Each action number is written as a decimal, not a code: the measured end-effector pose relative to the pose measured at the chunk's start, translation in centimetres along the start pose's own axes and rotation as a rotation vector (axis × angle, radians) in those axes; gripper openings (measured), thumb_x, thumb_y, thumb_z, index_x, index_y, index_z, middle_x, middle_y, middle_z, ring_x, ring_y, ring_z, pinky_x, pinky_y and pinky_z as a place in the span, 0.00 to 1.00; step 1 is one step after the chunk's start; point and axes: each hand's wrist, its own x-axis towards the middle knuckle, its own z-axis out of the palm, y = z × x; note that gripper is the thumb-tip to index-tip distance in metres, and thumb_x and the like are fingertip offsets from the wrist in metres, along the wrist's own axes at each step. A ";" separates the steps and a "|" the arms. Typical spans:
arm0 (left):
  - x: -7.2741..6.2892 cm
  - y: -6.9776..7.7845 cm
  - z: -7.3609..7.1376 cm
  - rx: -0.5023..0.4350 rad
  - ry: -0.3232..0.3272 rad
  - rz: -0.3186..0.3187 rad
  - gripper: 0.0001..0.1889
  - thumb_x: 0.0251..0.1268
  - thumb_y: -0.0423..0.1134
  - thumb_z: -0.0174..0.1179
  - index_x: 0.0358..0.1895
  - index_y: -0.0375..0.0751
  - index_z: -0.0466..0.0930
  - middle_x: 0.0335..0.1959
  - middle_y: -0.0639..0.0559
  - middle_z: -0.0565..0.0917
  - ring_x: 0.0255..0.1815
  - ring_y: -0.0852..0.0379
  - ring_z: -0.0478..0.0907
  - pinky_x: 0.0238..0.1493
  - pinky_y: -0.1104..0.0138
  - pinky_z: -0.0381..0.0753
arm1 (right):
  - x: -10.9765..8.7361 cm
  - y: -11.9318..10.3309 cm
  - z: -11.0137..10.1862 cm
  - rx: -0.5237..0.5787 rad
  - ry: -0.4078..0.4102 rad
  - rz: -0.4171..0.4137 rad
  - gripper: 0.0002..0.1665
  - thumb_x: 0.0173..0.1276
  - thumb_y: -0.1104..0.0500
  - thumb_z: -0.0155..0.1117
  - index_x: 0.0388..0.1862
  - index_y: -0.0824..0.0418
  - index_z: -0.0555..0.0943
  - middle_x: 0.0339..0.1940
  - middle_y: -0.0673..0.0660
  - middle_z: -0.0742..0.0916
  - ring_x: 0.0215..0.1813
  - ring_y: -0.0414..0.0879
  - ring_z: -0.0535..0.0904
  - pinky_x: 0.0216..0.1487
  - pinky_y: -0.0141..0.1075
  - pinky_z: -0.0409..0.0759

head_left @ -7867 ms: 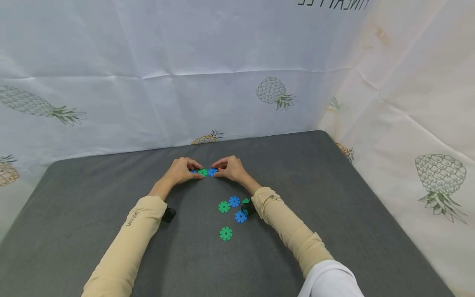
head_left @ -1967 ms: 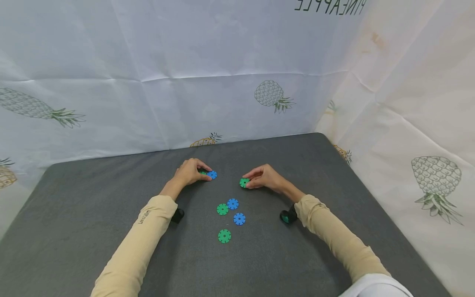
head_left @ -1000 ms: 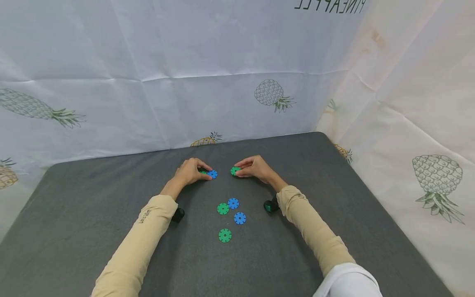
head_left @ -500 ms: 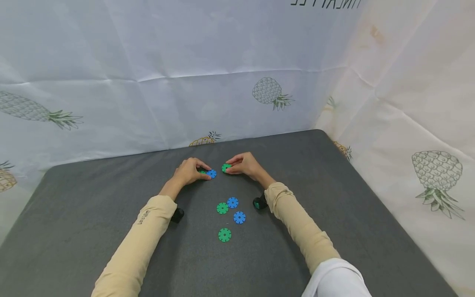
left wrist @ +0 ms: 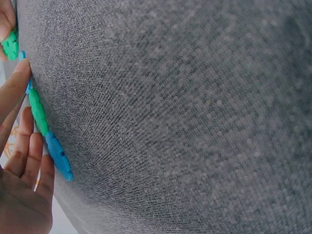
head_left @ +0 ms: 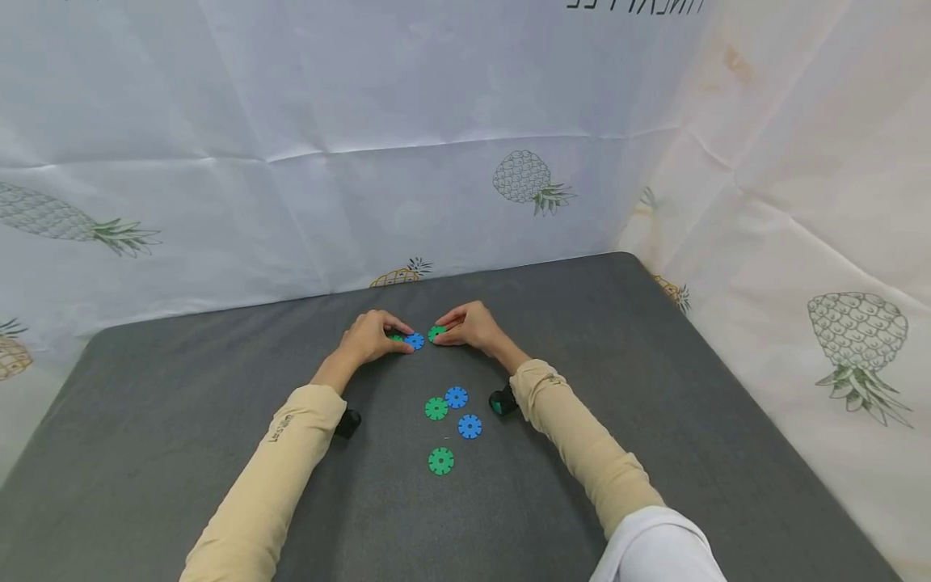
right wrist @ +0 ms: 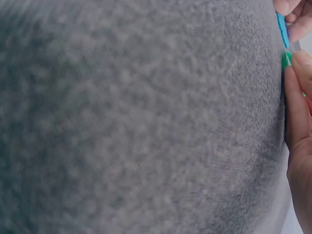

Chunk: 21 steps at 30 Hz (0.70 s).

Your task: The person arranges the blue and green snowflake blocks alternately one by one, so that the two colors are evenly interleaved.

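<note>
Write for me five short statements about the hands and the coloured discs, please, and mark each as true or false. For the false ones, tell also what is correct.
1. The right hand pinches a green disc. True.
2. The left hand holds a yellow disc. False: it holds a blue disc.
3. In the left wrist view, a green middle disc sits between two blue ones. True.
4. The four other discs, lying between the forearms, are all blue. False: two are green and two are blue.
5. The table is covered in bright white. False: its surface is dark grey.
</note>
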 end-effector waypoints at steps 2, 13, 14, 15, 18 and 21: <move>-0.1 0.0 0.0 0.000 0.002 0.000 0.17 0.55 0.45 0.71 0.48 0.47 0.87 0.58 0.41 0.77 0.59 0.42 0.72 0.55 0.43 0.69 | 0.0 -0.1 0.1 -0.051 0.008 -0.007 0.15 0.54 0.69 0.73 0.43 0.69 0.85 0.38 0.62 0.88 0.36 0.45 0.86 0.39 0.35 0.83; -0.1 -0.2 0.1 -0.019 0.006 0.010 0.17 0.55 0.45 0.71 0.48 0.47 0.87 0.58 0.41 0.77 0.57 0.42 0.73 0.54 0.44 0.70 | 0.0 -0.7 0.1 -0.418 0.002 -0.092 0.15 0.53 0.59 0.77 0.41 0.61 0.88 0.34 0.55 0.89 0.35 0.43 0.83 0.37 0.33 0.80; -0.1 -0.2 0.1 -0.020 0.005 0.010 0.17 0.55 0.45 0.71 0.48 0.47 0.87 0.58 0.41 0.77 0.58 0.42 0.73 0.54 0.44 0.70 | 0.0 -0.7 0.1 -0.423 -0.002 -0.099 0.16 0.53 0.59 0.77 0.42 0.62 0.88 0.34 0.55 0.89 0.34 0.43 0.83 0.36 0.33 0.80; -0.1 -0.2 0.1 -0.018 0.004 0.010 0.17 0.55 0.45 0.71 0.48 0.47 0.87 0.58 0.41 0.77 0.58 0.42 0.72 0.54 0.43 0.70 | 0.0 -0.7 0.1 -0.426 -0.007 -0.105 0.16 0.54 0.59 0.76 0.42 0.62 0.88 0.34 0.55 0.89 0.32 0.42 0.83 0.35 0.32 0.80; 0.0 -0.2 0.1 -0.015 -0.002 0.004 0.17 0.55 0.46 0.71 0.48 0.48 0.87 0.58 0.41 0.76 0.59 0.42 0.72 0.55 0.42 0.68 | -0.1 -0.6 0.0 -0.430 -0.016 -0.121 0.16 0.55 0.60 0.76 0.43 0.63 0.88 0.31 0.55 0.88 0.29 0.41 0.81 0.32 0.30 0.78; 0.1 -0.2 0.1 -0.010 -0.007 0.000 0.17 0.55 0.46 0.71 0.49 0.48 0.87 0.59 0.41 0.76 0.59 0.42 0.72 0.56 0.42 0.68 | -0.2 -0.5 -0.1 -0.429 -0.025 -0.136 0.18 0.55 0.60 0.76 0.45 0.63 0.87 0.31 0.55 0.88 0.28 0.39 0.79 0.30 0.28 0.75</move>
